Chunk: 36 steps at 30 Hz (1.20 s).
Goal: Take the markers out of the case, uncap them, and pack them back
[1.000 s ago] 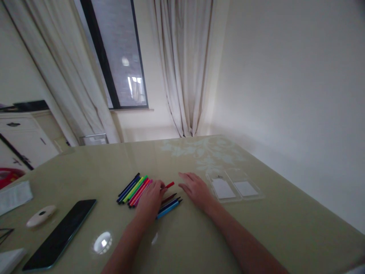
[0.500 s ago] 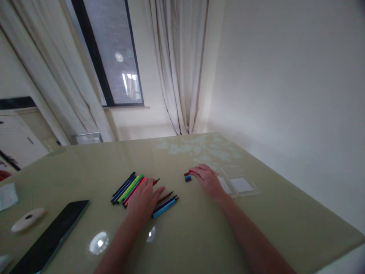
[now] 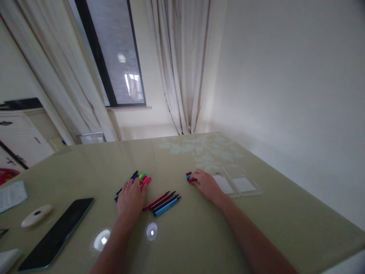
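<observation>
My left hand (image 3: 131, 199) lies over a row of capped felt-tip pens (image 3: 145, 179), its fingers curled onto the pink and orange ones and hiding most of the row. Dark blue and green pens show past its fingers. To its right, several uncapped felt-tip pens (image 3: 165, 206), red, dark and light blue, lie side by side with tips pointing up and right. My right hand (image 3: 204, 184) is down on the table with its fingertips pinched at a red pen cap (image 3: 190, 181). Brown and blue caps (image 3: 188, 174) lie against those fingertips, partly hidden.
A clear open plastic case (image 3: 243, 184) with white inserts lies beyond my right wrist. On the left are a black phone-like slab (image 3: 57, 236), a white oval object (image 3: 37, 215) and a pale sheet (image 3: 13, 196). A wall borders the table's right edge.
My left hand has moved left from the uncapped pens onto the capped row, leaving a red uncapped pen beside the others. The red cap in my right hand has come down beside the other caps.
</observation>
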Tool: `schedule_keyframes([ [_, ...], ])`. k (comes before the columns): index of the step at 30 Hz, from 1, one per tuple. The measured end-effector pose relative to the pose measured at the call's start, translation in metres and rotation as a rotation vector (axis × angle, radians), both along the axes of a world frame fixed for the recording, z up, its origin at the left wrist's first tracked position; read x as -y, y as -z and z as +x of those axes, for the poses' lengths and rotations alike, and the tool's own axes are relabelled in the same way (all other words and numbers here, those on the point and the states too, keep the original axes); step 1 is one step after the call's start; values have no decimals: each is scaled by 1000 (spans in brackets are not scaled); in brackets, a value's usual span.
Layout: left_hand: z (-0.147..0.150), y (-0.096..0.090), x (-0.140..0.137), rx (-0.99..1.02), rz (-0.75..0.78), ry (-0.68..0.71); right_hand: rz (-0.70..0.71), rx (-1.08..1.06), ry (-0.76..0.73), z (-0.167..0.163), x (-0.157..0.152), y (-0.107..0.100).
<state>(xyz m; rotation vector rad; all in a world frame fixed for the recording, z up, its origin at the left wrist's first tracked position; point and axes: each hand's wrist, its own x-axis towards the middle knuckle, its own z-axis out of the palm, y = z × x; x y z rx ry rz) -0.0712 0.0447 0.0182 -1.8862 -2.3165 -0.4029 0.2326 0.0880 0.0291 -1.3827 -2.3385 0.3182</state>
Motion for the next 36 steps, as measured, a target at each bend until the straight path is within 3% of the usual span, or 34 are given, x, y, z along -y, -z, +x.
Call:
schedule_keyframes([
  [11,3,8,-1,-5,11,118,36,1,63,-3,0,4],
  [14,15,6,-1,34,62,275,112,-57,34,-10,6,1],
  [18,45,-1,6,106,111,579,261,-80,-175,-26,19,2],
  [22,65,-1,15,168,191,688,373,-30,-263,-36,24,8],
  [27,66,-5,20,234,44,656,431,-54,-310,-37,23,13],
  [31,67,-15,21,91,-113,512,440,-86,-360,-36,24,8],
  [36,75,-24,23,-17,-188,398,457,-129,-376,-36,25,3],
])
